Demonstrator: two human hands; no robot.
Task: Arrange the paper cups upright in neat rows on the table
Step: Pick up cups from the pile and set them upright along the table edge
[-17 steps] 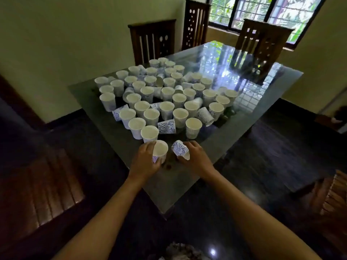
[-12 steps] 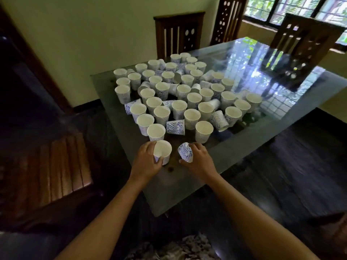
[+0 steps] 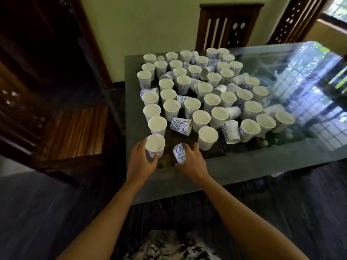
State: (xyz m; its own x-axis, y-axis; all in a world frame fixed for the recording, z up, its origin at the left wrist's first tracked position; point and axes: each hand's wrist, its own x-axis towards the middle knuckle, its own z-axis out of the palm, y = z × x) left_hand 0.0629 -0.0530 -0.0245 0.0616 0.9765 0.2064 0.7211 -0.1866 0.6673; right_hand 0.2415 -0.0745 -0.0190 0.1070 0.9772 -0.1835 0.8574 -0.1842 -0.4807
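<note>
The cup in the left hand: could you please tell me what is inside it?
The cup is upright, and its inside shows only plain white, with nothing in it. The left hand covers part of its lower outer wall, not the opening.

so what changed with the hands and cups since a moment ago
The right hand has turned its tipped cup from lying crosswise to more on end, keeping hold. The left hand still grips the upright cup on the glass table, in the same spot. The other cups stayed put; only the camera swung left.
</note>
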